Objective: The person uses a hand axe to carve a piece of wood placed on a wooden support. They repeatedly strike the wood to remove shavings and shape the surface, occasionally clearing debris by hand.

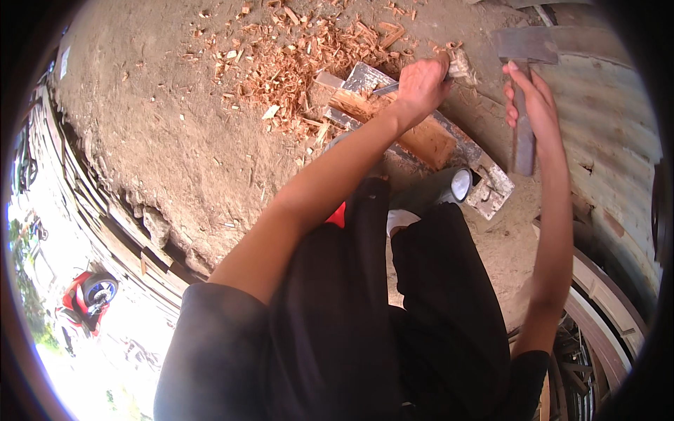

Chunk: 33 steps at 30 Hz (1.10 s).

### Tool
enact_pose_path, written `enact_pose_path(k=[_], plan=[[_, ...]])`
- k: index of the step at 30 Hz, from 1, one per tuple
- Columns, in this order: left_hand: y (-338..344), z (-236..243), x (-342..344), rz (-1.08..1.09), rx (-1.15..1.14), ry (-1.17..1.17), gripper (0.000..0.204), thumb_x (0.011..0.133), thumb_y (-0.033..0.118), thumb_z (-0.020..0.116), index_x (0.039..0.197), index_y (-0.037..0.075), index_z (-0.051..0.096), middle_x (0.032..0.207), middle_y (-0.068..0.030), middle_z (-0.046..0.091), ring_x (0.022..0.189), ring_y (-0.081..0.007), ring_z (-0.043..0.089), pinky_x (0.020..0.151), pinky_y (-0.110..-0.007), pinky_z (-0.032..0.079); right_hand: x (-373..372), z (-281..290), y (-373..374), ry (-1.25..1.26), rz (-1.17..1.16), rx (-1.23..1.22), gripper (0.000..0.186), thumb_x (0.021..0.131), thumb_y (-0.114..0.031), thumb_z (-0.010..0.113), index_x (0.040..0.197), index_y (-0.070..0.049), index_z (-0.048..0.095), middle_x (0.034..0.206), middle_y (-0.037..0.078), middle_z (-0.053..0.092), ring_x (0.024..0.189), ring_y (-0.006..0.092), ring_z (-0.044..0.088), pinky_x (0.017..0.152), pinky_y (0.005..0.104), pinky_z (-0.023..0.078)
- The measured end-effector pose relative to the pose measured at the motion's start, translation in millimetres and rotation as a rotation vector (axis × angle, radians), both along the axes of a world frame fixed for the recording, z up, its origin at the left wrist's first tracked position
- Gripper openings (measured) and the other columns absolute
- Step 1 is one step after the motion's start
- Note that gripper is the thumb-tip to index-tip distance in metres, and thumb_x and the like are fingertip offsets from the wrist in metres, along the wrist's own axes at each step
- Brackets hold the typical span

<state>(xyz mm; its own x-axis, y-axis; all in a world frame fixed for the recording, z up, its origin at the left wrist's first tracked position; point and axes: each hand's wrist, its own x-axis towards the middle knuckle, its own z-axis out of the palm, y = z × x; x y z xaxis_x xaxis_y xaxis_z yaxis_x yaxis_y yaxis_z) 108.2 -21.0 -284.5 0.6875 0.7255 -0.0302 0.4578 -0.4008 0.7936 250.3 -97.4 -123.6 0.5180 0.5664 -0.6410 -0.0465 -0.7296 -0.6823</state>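
My left hand (421, 81) is closed on a chisel, its metal blade (386, 89) angled down-left onto a hollowed wooden block (433, 142) with weathered, white-flecked sides; its frayed pale handle end (460, 65) sticks out beside the fist. My right hand (533, 102) holds a hammer (526, 49) with a broad flat dark head, its wooden handle hanging down past my palm, just right of the block. A grey cylindrical object with a pale round end (460, 184) lies below the block, partly behind my knee.
Orange wood shavings (274, 70) are scattered on the dirt ground (154, 126). A rusty corrugated metal sheet (611, 154) stands at the right, stacked boards (597, 295) lie at the lower right. At the left are long planks (98, 217) and a red motorbike (81, 302) beyond.
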Motion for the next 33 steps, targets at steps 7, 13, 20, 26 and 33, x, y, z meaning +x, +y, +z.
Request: enact_pose_path(k=[7,13,20,26,33], plan=[[-2.7,1.4,-4.7,-0.017,-0.009,0.022,0.023,0.089,0.019,0.069,0.099,0.003,0.057,0.079,-0.0261,0.069,0.077,-0.0465,0.069,0.069,-0.055,0.055,6.7,18.8,4.9,0.086,0.233,-0.158,0.033,0.101,-0.037,0.065,0.112,-0.007,0.056,0.074,-0.001,0.052,0.048,0.0088,0.050,0.043,0.0277,0.043],[-0.9,2.7,0.3,0.021,-0.045,0.002,0.025,0.089,0.021,0.070,0.101,0.002,0.058,0.079,-0.0254,0.070,0.079,-0.0463,0.070,0.071,-0.054,0.056,-21.5,-13.3,-4.6,-0.201,-0.004,0.150,0.030,0.103,-0.036,0.063,0.110,-0.008,0.057,0.073,-0.003,0.050,0.046,0.0060,0.046,0.039,0.0252,0.039],[6.8,6.0,-4.6,0.008,-0.094,0.038,0.032,0.091,0.030,0.071,0.101,0.001,0.061,0.085,-0.0266,0.071,0.083,-0.0452,0.071,0.076,-0.054,0.056,-3.9,20.5,6.3,-0.018,0.095,-0.085,0.035,0.101,-0.039,0.065,0.117,-0.008,0.060,0.074,-0.003,0.051,0.048,0.0058,0.047,0.043,0.0255,0.039],[31.3,3.1,-14.3,-0.077,-0.297,0.037,0.046,0.097,0.043,0.069,0.113,0.000,0.065,0.096,-0.0233,0.074,0.093,-0.0360,0.073,0.087,-0.046,0.058,-0.5,3.5,12.5,0.085,0.069,-0.021,0.035,0.101,-0.038,0.065,0.118,-0.008,0.061,0.074,-0.004,0.051,0.050,0.0051,0.047,0.044,0.0247,0.037],[45.9,4.4,-21.8,-0.045,-0.268,-0.059,0.051,0.095,0.050,0.072,0.104,0.000,0.066,0.074,-0.0198,0.067,0.073,-0.0370,0.068,0.072,-0.047,0.053,26.1,-122.8,-62.5,-0.249,0.244,0.018,0.039,0.106,-0.037,0.056,0.124,-0.003,0.061,0.110,0.014,0.076,0.095,0.0233,0.072,0.094,0.0363,0.052]])
